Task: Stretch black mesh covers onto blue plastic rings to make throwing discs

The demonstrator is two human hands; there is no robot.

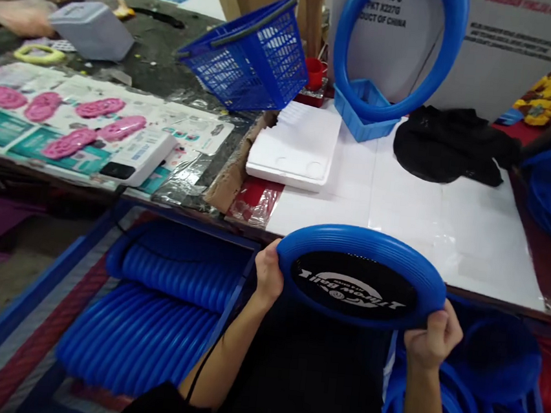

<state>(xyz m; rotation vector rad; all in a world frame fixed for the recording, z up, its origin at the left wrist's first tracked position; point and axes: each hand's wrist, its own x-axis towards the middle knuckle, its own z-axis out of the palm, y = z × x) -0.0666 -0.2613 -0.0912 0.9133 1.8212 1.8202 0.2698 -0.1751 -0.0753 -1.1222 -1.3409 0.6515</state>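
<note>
Between my hands is a blue flying disc (365, 238) with a black fabric centre carrying white lettering, tilted so its printed face shows. My left hand (269, 274) is closed round the left rim. On the right rim, my right hand (434, 335) is closed with the thumb on top. The disc is held up at the table's front edge, over my lap. Beyond it, a blue ring (342, 50) without a centre leans upright in a light blue basket (361, 124) against a carton. A pile of black fabric pieces (449, 145) lies to the right of that basket.
Rows of blue rings (141, 336) fill a crate at my lower left. More discs and rings (499, 358) sit in a container at lower right. A white foam block (293, 146), a tilted blue basket (251, 55) and pink pieces (74, 142) are on the tables.
</note>
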